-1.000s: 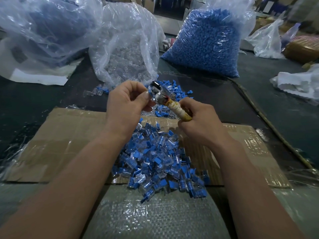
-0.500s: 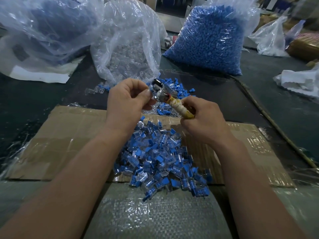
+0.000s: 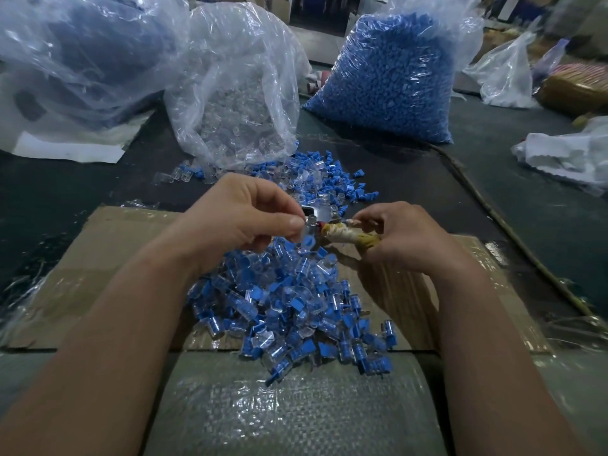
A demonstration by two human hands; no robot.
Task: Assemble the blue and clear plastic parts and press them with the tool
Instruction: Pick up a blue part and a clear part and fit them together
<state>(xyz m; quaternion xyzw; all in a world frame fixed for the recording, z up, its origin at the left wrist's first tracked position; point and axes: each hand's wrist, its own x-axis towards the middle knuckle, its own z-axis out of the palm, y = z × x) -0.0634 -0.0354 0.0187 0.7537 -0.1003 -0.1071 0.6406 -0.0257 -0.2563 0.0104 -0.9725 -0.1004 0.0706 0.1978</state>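
1. Dark work table [image 3: 65, 192] with a flat sheet of cardboard [image 3: 98, 258] lying on it, pretty cluttered all round.
2. At the back there's a bag of blue parts [image 3: 388, 77]. Left of it is an open bag of clear parts [image 3: 237, 103], with loose parts [image 3: 329, 172] of both kinds spilled in front.
3. A pile of joined pieces [image 3: 289, 307] sits on the cardboard between the forearms and runs over its near edge.
4. The left hand [image 3: 243, 222] pinches one clear part with a blue insert [image 3: 307, 235] between thumb and forefinger, other fingers curled. It's just above the pile's far end, right against the tool's metal head.
5. The right hand [image 3: 404, 238] has its fingers wrapped around the tool [image 3: 342, 233] by its taped handle, head pointing left.
6. Too blurry to tell whether the tool is actually squeezing the part.
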